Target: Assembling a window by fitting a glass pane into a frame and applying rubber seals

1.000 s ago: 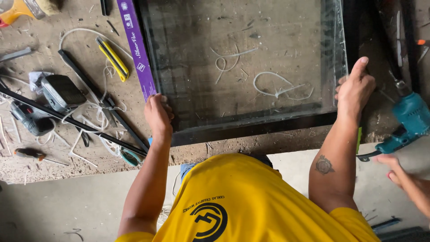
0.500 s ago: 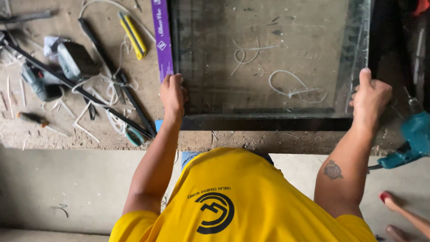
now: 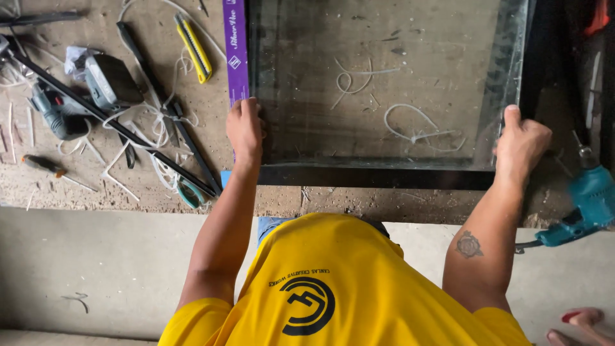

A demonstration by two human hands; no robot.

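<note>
My left hand [image 3: 245, 130] and right hand [image 3: 522, 142] are curled closed on the side edges of the glass pane [image 3: 378, 83], upper centre of frame. A slip on the bare edge risks cuts; scraps [image 3: 413, 125] beneath could crack it.

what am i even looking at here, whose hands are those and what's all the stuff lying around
This is one picture from a camera placed above a person in a yellow shirt, looking down. No machine is at work; these are two bare hands. The left hand and the right hand grip opposite side edges of a large glass pane that lies in a dark frame on a dusty floor. A purple level lies along the pane's left edge. Further left are a yellow utility knife, a grey power tool, black strips and white cord scraps. At the right lies a teal drill.
</note>
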